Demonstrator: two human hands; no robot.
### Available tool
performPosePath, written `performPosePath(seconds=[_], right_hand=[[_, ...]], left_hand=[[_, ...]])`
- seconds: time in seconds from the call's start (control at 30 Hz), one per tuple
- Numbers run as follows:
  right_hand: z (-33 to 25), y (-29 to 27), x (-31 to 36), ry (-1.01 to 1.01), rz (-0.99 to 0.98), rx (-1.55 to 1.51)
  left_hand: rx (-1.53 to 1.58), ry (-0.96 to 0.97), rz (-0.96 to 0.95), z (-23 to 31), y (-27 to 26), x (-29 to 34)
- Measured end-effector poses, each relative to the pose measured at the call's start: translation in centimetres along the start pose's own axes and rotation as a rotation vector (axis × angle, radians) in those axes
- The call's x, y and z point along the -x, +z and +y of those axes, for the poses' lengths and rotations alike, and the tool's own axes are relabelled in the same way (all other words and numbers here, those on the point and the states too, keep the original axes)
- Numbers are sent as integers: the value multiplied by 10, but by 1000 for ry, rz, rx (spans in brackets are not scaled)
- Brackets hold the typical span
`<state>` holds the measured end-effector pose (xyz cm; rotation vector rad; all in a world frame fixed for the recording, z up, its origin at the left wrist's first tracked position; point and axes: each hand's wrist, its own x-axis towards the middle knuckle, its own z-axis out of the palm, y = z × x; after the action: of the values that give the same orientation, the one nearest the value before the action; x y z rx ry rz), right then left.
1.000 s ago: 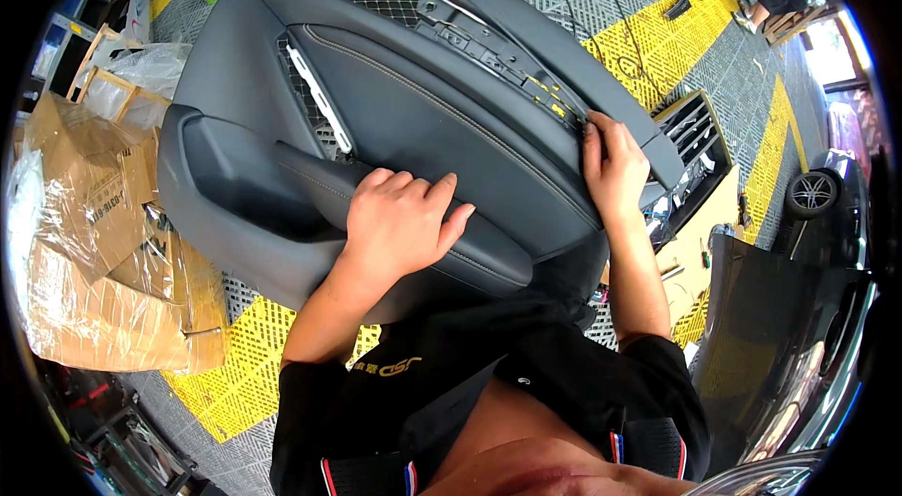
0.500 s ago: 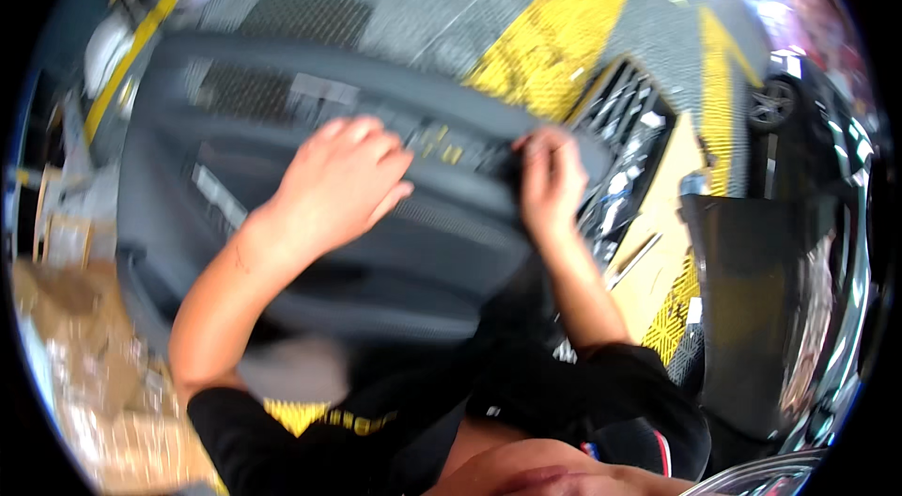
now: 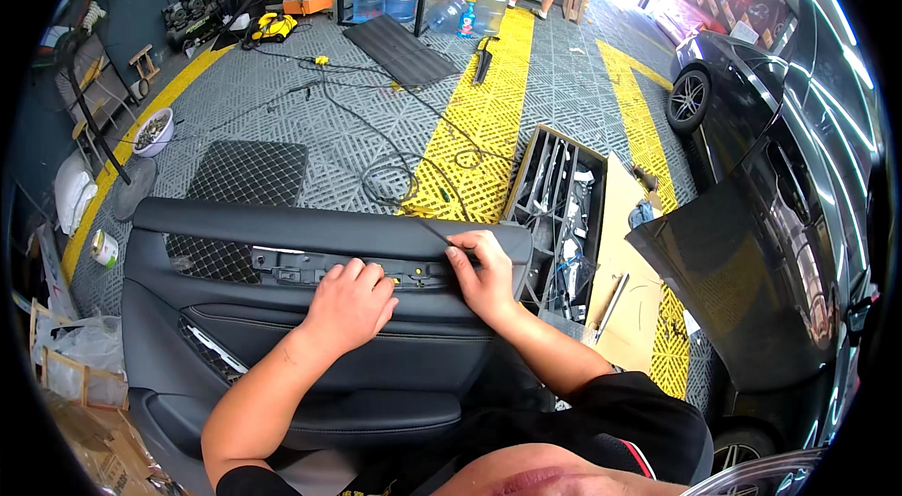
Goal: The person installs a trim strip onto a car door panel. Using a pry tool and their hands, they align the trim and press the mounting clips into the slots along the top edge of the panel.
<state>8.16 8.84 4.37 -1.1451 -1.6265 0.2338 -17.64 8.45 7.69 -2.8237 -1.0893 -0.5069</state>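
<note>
Because the dark grey door panel lies broadside at the near side, the black strip let into its far part falls within easy reach; the placement apparently serves that. The left hand bends its fingers over the strip, perhaps to steady it; whether its grip holds anything cannot be told. The right hand is at the strip's right end, grip narrow, contents not discernible. Panel: smooth, matt, with pale stitching.
</note>
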Motion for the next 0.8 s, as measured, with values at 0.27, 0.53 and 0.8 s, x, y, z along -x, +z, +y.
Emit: performPosePath(seconds=[0.27,0.53,0.8], right_hand=[[-68,-68,-66,-148,386,-754],[-48,-66,-39,-32,272,-824],[-34,-71,-45,-108,1,1]], left_hand=[[-20,-52,-4,-6,-2,11],[192,-229,163,-42,-35,22],[110,-765,563,-106,-81,69]])
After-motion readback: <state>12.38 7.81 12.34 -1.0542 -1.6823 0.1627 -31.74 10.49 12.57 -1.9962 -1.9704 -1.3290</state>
